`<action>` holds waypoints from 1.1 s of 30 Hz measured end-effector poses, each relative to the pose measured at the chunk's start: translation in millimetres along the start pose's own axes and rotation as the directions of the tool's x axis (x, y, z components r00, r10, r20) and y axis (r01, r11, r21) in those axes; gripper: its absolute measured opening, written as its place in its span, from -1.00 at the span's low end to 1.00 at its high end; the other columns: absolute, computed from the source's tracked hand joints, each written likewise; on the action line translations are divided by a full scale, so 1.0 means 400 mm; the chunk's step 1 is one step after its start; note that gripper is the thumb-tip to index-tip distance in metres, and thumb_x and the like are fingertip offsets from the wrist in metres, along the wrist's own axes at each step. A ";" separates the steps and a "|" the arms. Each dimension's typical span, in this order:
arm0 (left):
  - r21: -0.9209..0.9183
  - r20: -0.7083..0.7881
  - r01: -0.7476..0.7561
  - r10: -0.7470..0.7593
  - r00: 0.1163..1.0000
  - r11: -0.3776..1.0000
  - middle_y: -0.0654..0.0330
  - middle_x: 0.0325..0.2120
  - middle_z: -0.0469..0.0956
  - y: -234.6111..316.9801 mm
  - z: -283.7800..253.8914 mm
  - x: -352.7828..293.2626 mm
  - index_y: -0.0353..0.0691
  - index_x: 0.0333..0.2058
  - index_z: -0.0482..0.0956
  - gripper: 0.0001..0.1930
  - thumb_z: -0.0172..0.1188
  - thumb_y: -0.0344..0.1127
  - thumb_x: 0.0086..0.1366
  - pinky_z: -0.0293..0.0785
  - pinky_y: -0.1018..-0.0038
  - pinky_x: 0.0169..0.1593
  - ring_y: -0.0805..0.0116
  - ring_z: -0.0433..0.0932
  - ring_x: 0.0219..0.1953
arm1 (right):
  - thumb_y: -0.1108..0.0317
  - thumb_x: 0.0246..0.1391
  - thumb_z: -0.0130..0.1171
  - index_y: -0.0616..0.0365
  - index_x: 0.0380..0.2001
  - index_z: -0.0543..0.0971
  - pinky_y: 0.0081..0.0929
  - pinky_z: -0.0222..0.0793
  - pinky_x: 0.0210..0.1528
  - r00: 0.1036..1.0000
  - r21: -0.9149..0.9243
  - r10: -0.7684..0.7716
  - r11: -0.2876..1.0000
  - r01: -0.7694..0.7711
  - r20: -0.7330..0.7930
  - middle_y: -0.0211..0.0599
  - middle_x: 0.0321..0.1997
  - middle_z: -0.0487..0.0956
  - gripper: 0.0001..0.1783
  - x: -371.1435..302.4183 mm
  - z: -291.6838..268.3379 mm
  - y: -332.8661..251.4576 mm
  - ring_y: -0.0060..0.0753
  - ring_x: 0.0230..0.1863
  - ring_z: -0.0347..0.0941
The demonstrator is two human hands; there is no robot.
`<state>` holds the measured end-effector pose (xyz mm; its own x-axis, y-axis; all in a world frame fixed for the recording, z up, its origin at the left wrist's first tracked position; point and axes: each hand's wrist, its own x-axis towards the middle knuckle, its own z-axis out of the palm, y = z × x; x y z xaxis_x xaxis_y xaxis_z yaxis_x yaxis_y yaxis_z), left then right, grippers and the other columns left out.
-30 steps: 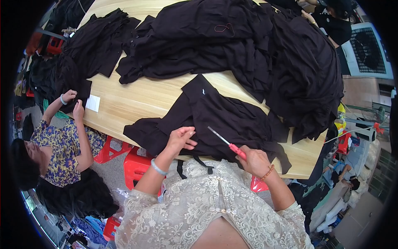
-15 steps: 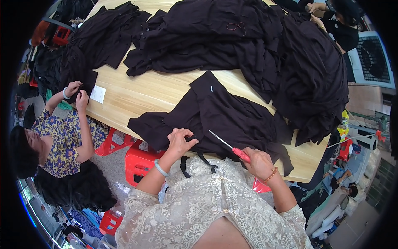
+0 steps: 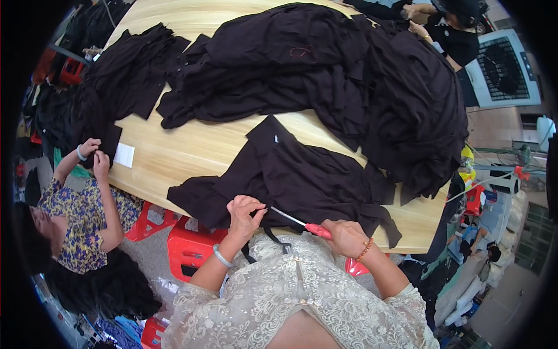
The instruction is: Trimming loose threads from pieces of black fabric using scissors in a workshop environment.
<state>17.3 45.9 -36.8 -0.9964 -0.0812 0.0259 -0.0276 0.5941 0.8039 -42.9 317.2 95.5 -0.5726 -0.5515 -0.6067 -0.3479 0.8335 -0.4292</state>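
A dark garment (image 3: 314, 174) lies spread on the table in front of me, with a small pale mark near its upper corner. My left hand (image 3: 241, 216) is closed at the garment's near edge, thumb and forefinger pinched on the cloth. In my right hand (image 3: 349, 238) is a red-handled tool (image 3: 317, 230) shaped like a screwdriver, its fingers wrapped round the handle. The thin metal shaft points left, and its tip is close to my left fingertips. Whether the tip touches the cloth I cannot tell.
Large heaps of dark garments (image 3: 261, 64) cover the far and right parts of the wooden table (image 3: 180, 151). A white paper (image 3: 124, 155) lies at left, beside a seated co-worker (image 3: 87, 221) handling dark cloth. A red stool (image 3: 189, 250) stands below the table edge.
My right hand has brought the red-handled tool left and down, its tip now near my left hand. The left fingers have drawn together into a pinch. The whole view has shifted slightly.
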 end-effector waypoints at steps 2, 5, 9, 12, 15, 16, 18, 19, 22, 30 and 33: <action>-0.048 0.011 0.043 -0.042 0.999 0.998 0.28 -0.48 0.57 0.007 -0.014 0.008 -0.19 -0.50 0.62 -0.86 0.39 -0.40 -0.09 0.24 0.31 -0.06 0.27 0.47 -0.23 | 0.28 -0.06 0.19 0.17 -0.27 0.50 -0.16 0.47 -0.25 0.999 0.002 0.002 1.000 -0.002 0.045 0.01 -0.47 0.59 -0.72 -0.008 -0.002 -0.004 0.01 -0.34 0.57; -0.143 0.053 0.101 -0.094 0.994 0.985 0.22 -0.49 0.57 -0.009 -0.027 0.032 -0.23 -0.50 0.59 -0.86 0.37 -0.39 -0.05 0.29 0.32 -0.08 0.23 0.50 -0.26 | 0.20 0.01 0.20 0.12 -0.35 0.54 -0.12 0.43 -0.37 0.998 0.022 0.009 1.000 -0.008 -0.065 -0.01 -0.60 0.54 -0.77 -0.030 -0.024 -0.014 0.07 -0.47 0.54; -0.192 0.099 0.066 -0.048 0.994 0.979 0.24 -0.48 0.57 -0.007 -0.022 0.038 -0.23 -0.48 0.58 -0.84 0.38 -0.34 -0.02 0.30 0.35 -0.07 0.26 0.50 -0.25 | 0.17 0.02 0.21 0.12 -0.32 0.55 -0.13 0.43 -0.36 1.000 0.001 0.011 1.000 -0.011 -0.007 -0.01 -0.58 0.55 -0.74 -0.028 -0.037 -0.013 0.08 -0.45 0.54; -0.228 0.086 0.091 -0.073 0.994 0.969 0.22 -0.47 0.57 -0.001 -0.028 0.048 -0.22 -0.48 0.59 -0.85 0.37 -0.36 -0.01 0.31 0.36 -0.07 0.26 0.51 -0.26 | 0.17 0.02 0.21 0.13 -0.32 0.55 -0.14 0.43 -0.33 1.000 0.026 0.004 1.000 -0.004 0.008 0.00 -0.57 0.55 -0.73 -0.024 -0.043 -0.008 0.07 -0.42 0.55; -0.271 0.077 0.020 0.001 0.997 0.962 0.20 -0.48 0.56 0.010 -0.034 0.058 -0.25 -0.43 0.61 -0.88 0.34 -0.42 0.02 0.37 0.41 -0.17 0.29 0.52 -0.33 | 0.18 0.02 0.22 0.12 -0.29 0.55 -0.16 0.44 -0.30 0.999 0.026 -0.010 1.000 0.008 0.054 -0.01 -0.52 0.57 -0.73 -0.023 -0.049 -0.004 0.05 -0.39 0.55; -0.357 0.187 0.152 -0.089 0.978 0.922 0.19 -0.46 0.58 0.011 -0.029 0.066 -0.28 -0.40 0.62 -0.89 0.31 -0.42 0.07 0.40 0.44 -0.20 0.32 0.54 -0.34 | 0.18 0.02 0.22 0.10 -0.25 0.54 -0.17 0.44 -0.29 0.999 0.078 0.033 0.996 -0.034 0.005 -0.03 -0.48 0.58 -0.72 -0.020 -0.053 -0.003 0.04 -0.37 0.55; -0.416 0.365 0.335 -0.182 0.913 0.846 0.13 -0.41 0.63 0.030 -0.032 0.072 -0.34 -0.31 0.63 -0.87 0.21 -0.43 0.19 0.47 0.52 -0.23 0.42 0.58 -0.33 | 0.19 0.04 0.23 -0.01 -0.10 0.52 -0.19 0.47 -0.25 0.990 0.191 0.096 0.979 -0.075 -0.105 -0.11 -0.36 0.62 -0.66 -0.016 -0.062 -0.012 0.00 -0.32 0.57; -0.427 0.344 0.247 -0.096 0.934 0.870 0.13 -0.38 0.65 0.022 -0.024 0.070 -0.36 -0.31 0.62 -0.87 0.19 -0.41 0.22 0.50 0.51 -0.20 0.43 0.60 -0.33 | 0.18 0.05 0.24 -0.11 0.03 0.47 -0.22 0.50 -0.23 0.982 0.294 0.070 0.956 -0.016 -0.177 -0.14 -0.31 0.63 -0.56 -0.001 -0.057 -0.021 -0.02 -0.26 0.59; -0.341 0.427 0.247 -0.084 0.900 0.907 0.18 -0.45 0.63 0.053 -0.032 0.081 -0.34 -0.32 0.63 -0.87 0.18 -0.39 0.22 0.47 0.52 -0.21 0.48 0.58 -0.34 | 0.21 0.05 0.21 -0.16 0.30 0.16 -0.16 0.47 -0.14 0.999 0.396 -0.023 0.918 0.031 -0.025 0.05 -0.14 0.58 -0.25 0.089 -0.035 -0.038 0.08 -0.17 0.56; -0.425 0.415 0.384 -0.201 0.887 0.820 0.24 -0.48 0.62 0.020 -0.062 0.084 -0.39 -0.32 0.60 -0.86 0.28 -0.45 0.14 0.46 0.59 -0.26 0.59 0.52 -0.41 | 0.15 0.06 0.17 0.10 -0.32 0.53 -0.05 0.41 -0.17 0.982 0.391 -0.018 0.916 0.092 -0.190 0.00 -0.40 0.59 -0.74 0.236 0.022 -0.051 0.11 -0.24 0.54; -0.284 0.395 0.271 -0.145 0.907 0.920 0.22 -0.53 0.60 0.042 -0.103 0.091 -0.37 -0.37 0.61 -0.81 0.34 -0.36 0.10 0.46 0.54 -0.31 0.57 0.51 -0.44 | 0.10 0.03 0.19 0.06 -0.32 0.54 -0.04 0.44 -0.21 0.956 0.373 0.018 0.923 0.096 -0.293 -0.01 -0.40 0.60 -0.72 0.244 0.028 -0.023 0.10 -0.28 0.54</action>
<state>-16.0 19.8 2.1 -0.9317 0.1559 -0.3280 -0.2725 0.2969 0.9152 -87.3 255.3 32.5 -0.7711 -0.5017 -0.3920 -0.0997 0.7031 -0.7040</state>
